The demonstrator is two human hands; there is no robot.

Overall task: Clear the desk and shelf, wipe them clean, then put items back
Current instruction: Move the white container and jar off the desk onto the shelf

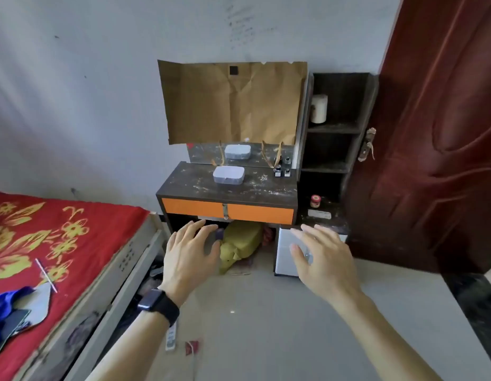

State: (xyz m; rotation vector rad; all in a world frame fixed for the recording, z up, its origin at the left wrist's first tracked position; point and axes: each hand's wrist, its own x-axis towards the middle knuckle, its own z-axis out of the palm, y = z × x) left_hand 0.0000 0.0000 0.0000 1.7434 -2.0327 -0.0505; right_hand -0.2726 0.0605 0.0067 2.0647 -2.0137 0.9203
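Hovering before the front edge of the tabletop (200, 185), left grip (189, 251) and right grip (324, 259) are both spread, touching nothing; white box (228, 175) lies well beyond them, near the back edge.

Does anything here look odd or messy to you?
Yes. The desk top is speckled with pale dust and specks. Creased brown paper hides most of the mirror, leaving only a strip showing. A yellow-green bag lies slumped on the floor beneath it.
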